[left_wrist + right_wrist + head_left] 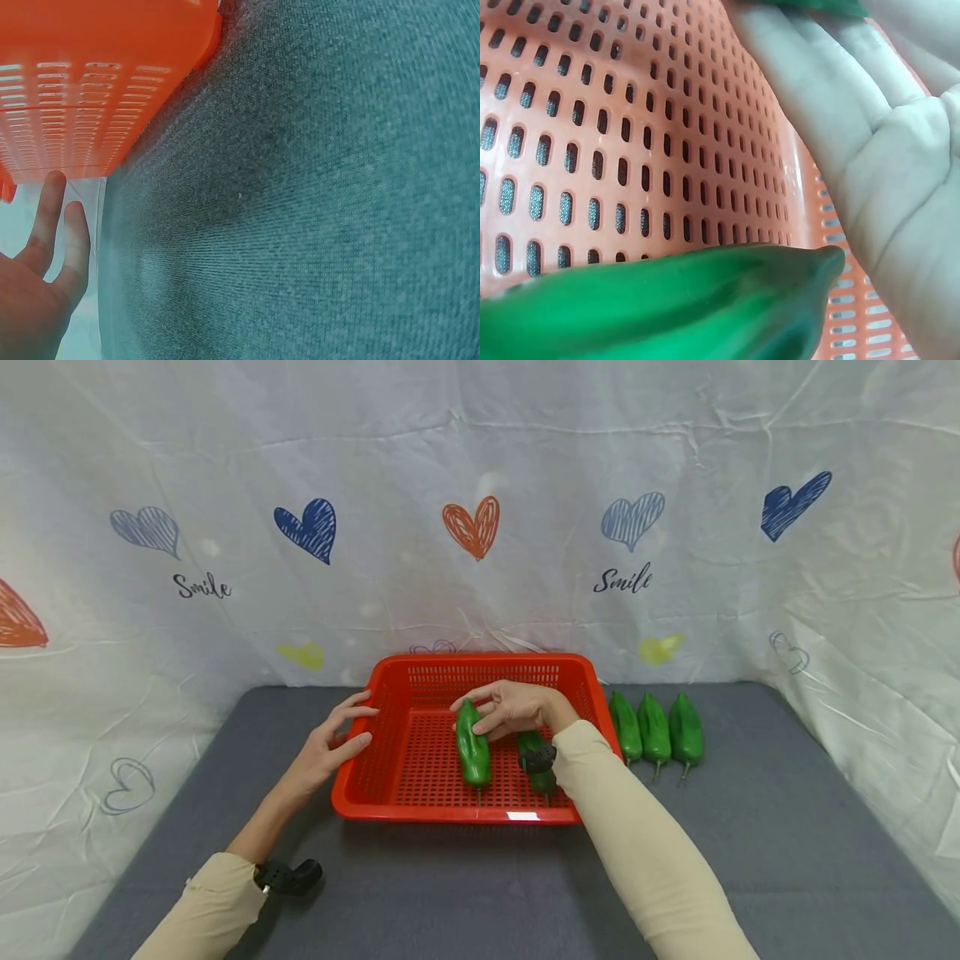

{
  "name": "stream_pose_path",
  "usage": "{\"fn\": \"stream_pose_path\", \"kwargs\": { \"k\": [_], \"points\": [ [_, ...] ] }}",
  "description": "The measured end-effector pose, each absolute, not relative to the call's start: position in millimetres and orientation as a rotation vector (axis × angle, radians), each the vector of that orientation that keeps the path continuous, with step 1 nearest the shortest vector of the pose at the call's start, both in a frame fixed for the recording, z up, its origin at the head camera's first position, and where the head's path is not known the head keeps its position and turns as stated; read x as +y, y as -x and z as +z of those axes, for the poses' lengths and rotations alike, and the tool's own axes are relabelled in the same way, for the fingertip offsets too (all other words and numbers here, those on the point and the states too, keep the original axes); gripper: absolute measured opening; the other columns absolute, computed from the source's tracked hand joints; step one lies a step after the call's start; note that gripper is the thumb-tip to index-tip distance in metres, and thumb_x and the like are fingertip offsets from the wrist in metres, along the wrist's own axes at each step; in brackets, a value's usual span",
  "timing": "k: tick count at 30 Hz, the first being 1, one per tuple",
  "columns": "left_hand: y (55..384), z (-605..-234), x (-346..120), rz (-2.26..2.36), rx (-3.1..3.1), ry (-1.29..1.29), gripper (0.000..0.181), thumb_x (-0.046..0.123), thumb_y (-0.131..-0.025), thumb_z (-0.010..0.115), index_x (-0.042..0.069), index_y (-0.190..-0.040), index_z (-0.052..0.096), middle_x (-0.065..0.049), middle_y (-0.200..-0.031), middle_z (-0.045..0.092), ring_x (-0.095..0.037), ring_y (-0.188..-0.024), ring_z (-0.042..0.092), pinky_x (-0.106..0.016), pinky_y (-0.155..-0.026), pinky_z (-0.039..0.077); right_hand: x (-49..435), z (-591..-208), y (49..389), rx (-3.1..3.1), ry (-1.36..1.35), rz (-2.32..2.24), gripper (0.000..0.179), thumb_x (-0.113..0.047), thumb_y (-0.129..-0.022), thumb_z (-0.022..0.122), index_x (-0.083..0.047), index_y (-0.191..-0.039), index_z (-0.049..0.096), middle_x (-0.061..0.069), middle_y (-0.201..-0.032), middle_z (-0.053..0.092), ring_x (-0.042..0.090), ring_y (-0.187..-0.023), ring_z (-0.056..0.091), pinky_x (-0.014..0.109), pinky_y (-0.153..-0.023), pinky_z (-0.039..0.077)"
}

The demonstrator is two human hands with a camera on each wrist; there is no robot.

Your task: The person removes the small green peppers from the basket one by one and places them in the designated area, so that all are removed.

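Observation:
My right hand [517,706] reaches into a red plastic basket [450,813] and pinches a green pepper [472,752] near its upper end, between thumb and fingers. The pepper's stem points toward me. A second green pepper [667,307] lies on the basket floor below my right wrist, partly hidden by it in the head view. At the basket's left side, my left hand [330,745] has its fingers extended, with the fingertips right at the rim. In the left wrist view two fingers [75,247] stretch toward the basket's outer wall.
Several things share the grey tabletop [450,893]: the basket, and three green peppers in a row right of it, the left pepper [626,727], middle pepper [654,729] and right pepper [686,729]. Behind hangs a white cloth [390,468] printed with hearts.

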State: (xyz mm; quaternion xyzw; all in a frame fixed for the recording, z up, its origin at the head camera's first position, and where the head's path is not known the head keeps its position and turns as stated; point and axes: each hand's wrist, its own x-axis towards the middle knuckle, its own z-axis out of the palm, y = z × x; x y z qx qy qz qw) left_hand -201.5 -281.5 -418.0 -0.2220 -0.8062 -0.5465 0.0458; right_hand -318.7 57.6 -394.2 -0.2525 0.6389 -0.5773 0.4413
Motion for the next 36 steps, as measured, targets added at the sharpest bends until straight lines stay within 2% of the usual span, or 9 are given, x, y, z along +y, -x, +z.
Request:
{"fn": "stream_pose_path", "kwargs": {
  "k": [7, 15, 21, 28, 31, 33, 36],
  "points": [
    [201, -417, -283, -1.664, -2.458, 0.677, 0.038, 0.004, -0.103, 0.057, 0.001, -0.141, 0.053, -0.009, -0.163, 0.027, -0.031, -0.140, 0.031, -0.024, -0.094, 0.042, 55, -388, 319, 1.665, 0.641, -1.478, 0.050, 0.005, -0.095, 0.067, 0.010, -0.142, 0.050, 0.019, -0.116, 0.069, 0.031, -0.103, 0.067, 0.048, -0.093, 0.051],
    [202, -418, -284, -1.685, -2.461, 0.667, 0.038, 0.005, -0.103, 0.057, 0.002, -0.141, 0.053, -0.008, -0.163, 0.026, -0.032, -0.142, 0.030, -0.025, -0.095, 0.043, 53, -378, 319, 1.779, 0.569, -1.596, 0.052, -0.003, -0.095, 0.071, -0.001, -0.143, 0.053, 0.019, -0.117, 0.068, 0.034, -0.105, 0.068, 0.050, -0.087, 0.054],
    [202, -419, -283, -1.712, -2.457, 0.676, 0.038, 0.004, -0.104, 0.056, 0.001, -0.142, 0.052, -0.008, -0.164, 0.025, -0.040, -0.131, 0.044, -0.027, -0.090, 0.048, 52, -368, 315, 1.724, 0.488, -1.718, 0.054, -0.004, -0.095, 0.071, -0.003, -0.145, 0.051, 0.019, -0.120, 0.066, 0.036, -0.108, 0.066, 0.054, -0.086, 0.054],
    [202, -419, -283, -1.722, -2.473, 0.666, 0.039, 0.005, -0.104, 0.057, 0.002, -0.142, 0.052, -0.007, -0.164, 0.024, -0.039, -0.122, 0.052, -0.029, -0.089, 0.049, 48, -349, 308, 1.675, 0.448, -1.827, 0.047, -0.005, -0.096, 0.069, -0.001, -0.140, 0.053, 0.020, -0.119, 0.064, 0.037, -0.104, 0.067, 0.055, -0.086, 0.053],
    [202, -418, -283, -1.722, -2.475, 0.664, 0.039, 0.005, -0.104, 0.057, 0.002, -0.142, 0.052, -0.007, -0.164, 0.024, -0.039, -0.121, 0.053, -0.028, -0.089, 0.049, 46, -340, 305, 1.691, 0.437, -1.853, 0.044, -0.006, -0.096, 0.069, 0.000, -0.137, 0.055, 0.023, -0.125, 0.060, 0.038, -0.105, 0.067, 0.054, -0.086, 0.054],
    [201, -418, -282, -1.719, -2.474, 0.667, 0.039, 0.005, -0.104, 0.057, 0.002, -0.142, 0.052, -0.007, -0.164, 0.024, -0.039, -0.122, 0.052, -0.028, -0.089, 0.049, 46, -334, 303, 1.707, 0.421, -1.863, 0.042, -0.007, -0.096, 0.070, -0.001, -0.136, 0.057, 0.019, -0.137, 0.053, 0.038, -0.107, 0.066, 0.053, -0.086, 0.054],
    [201, -418, -283, -1.719, -2.472, 0.669, 0.039, 0.005, -0.104, 0.056, 0.001, -0.142, 0.052, -0.008, -0.164, 0.024, -0.039, -0.123, 0.051, -0.028, -0.089, 0.049, 46, -326, 300, 1.729, 0.411, -1.866, 0.041, -0.008, -0.097, 0.070, -0.001, -0.135, 0.057, 0.020, -0.143, 0.048, 0.038, -0.107, 0.066, 0.052, -0.086, 0.054]
  ]
}}
